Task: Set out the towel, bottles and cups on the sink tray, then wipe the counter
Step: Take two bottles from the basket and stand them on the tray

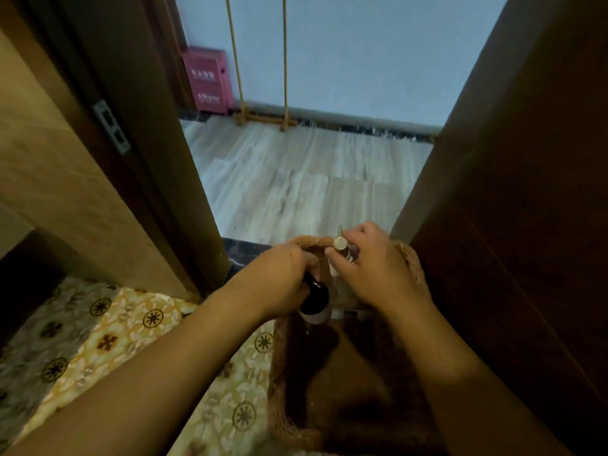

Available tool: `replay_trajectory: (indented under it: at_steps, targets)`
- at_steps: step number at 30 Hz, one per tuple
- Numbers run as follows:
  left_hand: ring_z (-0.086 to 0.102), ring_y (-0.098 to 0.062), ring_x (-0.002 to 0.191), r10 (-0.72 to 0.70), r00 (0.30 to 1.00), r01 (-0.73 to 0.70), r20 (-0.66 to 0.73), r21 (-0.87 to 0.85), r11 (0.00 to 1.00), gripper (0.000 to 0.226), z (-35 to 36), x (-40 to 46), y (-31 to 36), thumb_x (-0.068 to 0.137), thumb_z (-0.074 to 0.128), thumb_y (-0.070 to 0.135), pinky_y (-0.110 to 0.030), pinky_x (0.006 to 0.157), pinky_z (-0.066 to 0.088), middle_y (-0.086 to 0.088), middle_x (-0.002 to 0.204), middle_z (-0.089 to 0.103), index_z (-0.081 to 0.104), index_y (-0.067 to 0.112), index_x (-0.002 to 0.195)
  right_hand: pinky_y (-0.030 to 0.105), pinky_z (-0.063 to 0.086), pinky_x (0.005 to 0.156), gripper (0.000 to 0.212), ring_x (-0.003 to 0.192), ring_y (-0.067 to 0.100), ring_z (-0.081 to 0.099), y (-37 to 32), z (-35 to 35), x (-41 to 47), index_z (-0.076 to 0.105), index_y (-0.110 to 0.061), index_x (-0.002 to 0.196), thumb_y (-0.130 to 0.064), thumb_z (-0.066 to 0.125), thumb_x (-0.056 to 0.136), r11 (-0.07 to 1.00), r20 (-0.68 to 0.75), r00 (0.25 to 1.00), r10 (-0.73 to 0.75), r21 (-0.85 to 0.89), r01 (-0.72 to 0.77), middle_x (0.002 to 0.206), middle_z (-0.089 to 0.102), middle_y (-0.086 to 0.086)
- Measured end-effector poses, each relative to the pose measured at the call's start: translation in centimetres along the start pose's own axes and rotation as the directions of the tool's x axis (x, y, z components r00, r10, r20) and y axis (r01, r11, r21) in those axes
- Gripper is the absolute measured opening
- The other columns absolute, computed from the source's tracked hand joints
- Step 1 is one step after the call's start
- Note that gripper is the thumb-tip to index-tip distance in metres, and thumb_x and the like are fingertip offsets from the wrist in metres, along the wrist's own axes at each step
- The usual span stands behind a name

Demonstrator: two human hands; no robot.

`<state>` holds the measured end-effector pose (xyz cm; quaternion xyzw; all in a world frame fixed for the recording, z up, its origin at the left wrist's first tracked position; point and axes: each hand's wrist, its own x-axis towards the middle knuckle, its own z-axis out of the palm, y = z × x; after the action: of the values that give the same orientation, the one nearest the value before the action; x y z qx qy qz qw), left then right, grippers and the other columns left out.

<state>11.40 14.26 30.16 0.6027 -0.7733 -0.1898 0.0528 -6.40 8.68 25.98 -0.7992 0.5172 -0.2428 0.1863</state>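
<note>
At the far left stands a beige tiled wall (pixel 42 179), and beside it a dark brown wooden door frame (pixel 141 166) carrying a small grey metal strike plate (pixel 111 127). Below them the patterned yellow and grey floor tiles with dark flower medallions (pixel 98 337) run under the left forearm. Through the doorway lies a pale grey wood-look floor (pixel 296 179); against the light blue far wall a red box with white lettering (pixel 207 81) stands to the left, and two tan ropes with a wooden bar across their foot (pixel 263 119) hang near it. The left hand (pixel 283 278) is curled closed around the neck of a dark glass bottle with a pale band at its base (pixel 315 299), which tilts with its base toward the camera. Hand and bottle are held just above the doorway threshold, over a brown knitted cloth or bag (pixel 312 245) whose rim arches behind both hands and whose body hangs down below them in shadow. Just right of it, the right hand (pixel 375 274) pinches between thumb and fingers a small clear bottle with a round silver cap (pixel 341 245), the other fingers folded; blur hides the finer detail. At the far right a dark brown wooden door (pixel 513 199) fills the edge.
</note>
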Motion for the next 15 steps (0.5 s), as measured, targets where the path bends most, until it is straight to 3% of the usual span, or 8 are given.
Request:
replay_trajectory:
  at_steps: [4,8,12,15]
  targets:
    - [0.063,-0.017,0.094,-0.011,0.983,0.016,-0.184,0.025,1.0,0.025,-6.1,-5.7,-4.1,0.088,0.063,0.017,-0.037,0.083,0.053,0.002,0.105,0.066,0.07,0.028,0.109,0.026,0.047,0.072,0.024,0.09,0.012,0.052,-8.7,-1.6,1.9,0.063,-0.026,0.113,-0.041,0.062,0.095,0.994,-0.072,0.991,-0.111,-0.014,0.11,0.102,0.047,-0.004]
    - [0.061,-0.009,0.086,-0.064,0.936,0.068,-0.346,0.0,0.998,0.02,-10.1,-12.9,-9.9,0.09,0.066,0.031,-0.03,0.075,0.055,0.009,0.1,0.065,0.065,0.031,0.111,0.02,0.042,0.067,0.019,0.08,0.009,0.052,-17.6,0.2,3.4,0.06,-0.028,0.112,-0.034,0.062,0.095,0.969,-0.067,0.967,-0.246,-0.024,0.245,0.098,0.049,-0.005]
    - [0.055,0.0,0.073,-0.176,0.912,0.171,-0.371,-0.046,0.984,0.013,-12.7,-20.5,-17.5,0.091,0.065,0.035,-0.015,0.059,0.038,0.015,0.092,0.062,0.065,0.033,0.104,0.017,0.035,0.064,0.014,0.077,0.004,0.05,-25.8,4.9,4.7,0.058,-0.029,0.107,-0.029,0.064,0.095,0.94,0.03,0.941,-0.337,-0.046,0.338,0.094,0.049,-0.009]
    - [0.059,0.0,0.074,-0.291,0.889,0.277,-0.353,-0.09,0.957,0.01,-13.8,-26.4,-23.7,0.091,0.065,0.04,-0.017,0.058,0.041,0.015,0.091,0.066,0.067,0.034,0.099,0.019,0.037,0.063,0.012,0.078,0.007,0.051,-31.9,9.6,5.6,0.055,-0.033,0.103,-0.034,0.062,0.094,0.925,0.151,0.918,-0.368,-0.046,0.378,0.097,0.051,-0.009]
